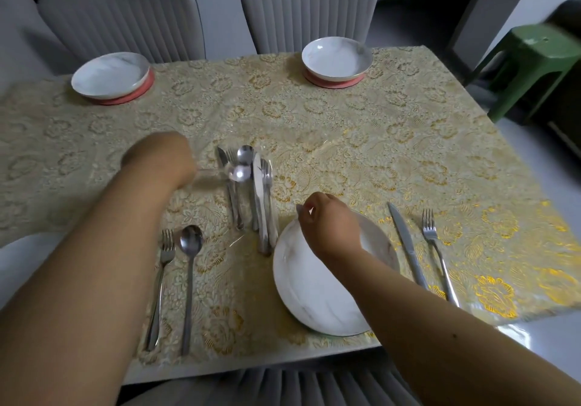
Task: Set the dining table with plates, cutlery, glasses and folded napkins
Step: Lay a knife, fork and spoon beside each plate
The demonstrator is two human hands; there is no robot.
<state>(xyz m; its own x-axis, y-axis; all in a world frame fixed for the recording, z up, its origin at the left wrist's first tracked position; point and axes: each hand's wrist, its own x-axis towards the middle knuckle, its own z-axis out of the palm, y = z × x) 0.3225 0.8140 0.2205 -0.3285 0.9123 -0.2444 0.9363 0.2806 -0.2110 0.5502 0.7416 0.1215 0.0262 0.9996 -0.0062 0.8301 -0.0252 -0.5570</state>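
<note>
The left hand [163, 157] is blurred; it seems to hold a spoon [234, 173] by the handle, though the grip cannot be told for sure. The right hand [330, 220] curls its fingers over the far rim of the near plate [314, 292]. Between the hands lies a cutlery pile [254, 198]. Below the left forearm lie a fork [162, 283] and second spoon [189, 276]; right of the right hand, a knife [407, 245] and another fork [438, 251]. Far beyond stand two plates [110, 75] [336, 58] on red mats [333, 80].

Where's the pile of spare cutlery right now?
The spare cutlery pile lies mid-table in the head view, just beyond the near plate, between the left hand and the right hand.
</note>
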